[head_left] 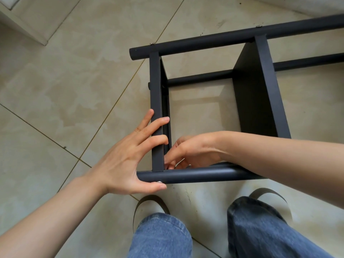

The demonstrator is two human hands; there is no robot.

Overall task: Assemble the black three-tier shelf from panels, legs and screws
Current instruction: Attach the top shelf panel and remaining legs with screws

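The black shelf lies on its side on the tiled floor. Its end panel (156,101) and a second panel (268,86) stand between the far leg (204,41) and the near leg (195,175). My left hand (126,161) is spread over the end panel's edge, and its thumb lies under the near leg beside a silver screw head (159,182). My right hand (193,151) reaches inside the frame to the corner where the end panel meets the near leg. Its fingers curl there, and whatever they touch is hidden.
Two more screw heads (152,43) (258,26) show on the far leg. A lower leg (199,78) runs along the floor under the panels. My feet (149,205) (268,196) stand just in front of the near leg. A white ledge (24,25) sits top left.
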